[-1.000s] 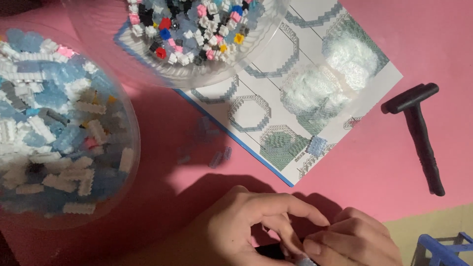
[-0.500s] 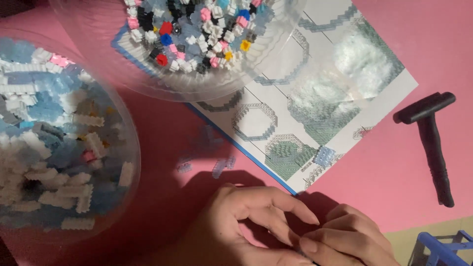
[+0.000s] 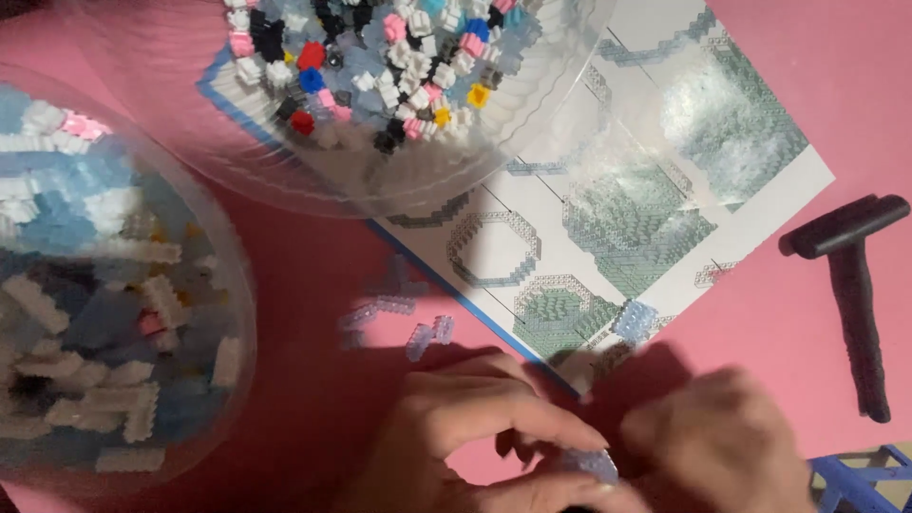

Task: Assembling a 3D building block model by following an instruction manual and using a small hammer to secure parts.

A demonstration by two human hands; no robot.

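While pinched together between left hand (image 3: 475,427) and right hand (image 3: 722,446), small translucent pale-blue brick piece (image 3: 591,464) sits centred, equally near both.

Both hands (image 3: 589,446) blur, perhaps hiding most of a pale brick (image 3: 591,464); bottom edge crops them.

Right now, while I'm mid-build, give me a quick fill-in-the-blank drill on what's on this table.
1. The black T-shaped tool lies on the ____ table surface.
2. The two clear bowls hold small building ____.
3. The left hand and right hand meet around a small pale ____ piece.
4. The upper clear bowl partly rests on the printed ____ sheet.

Missing words: pink; bricks; blue; instruction
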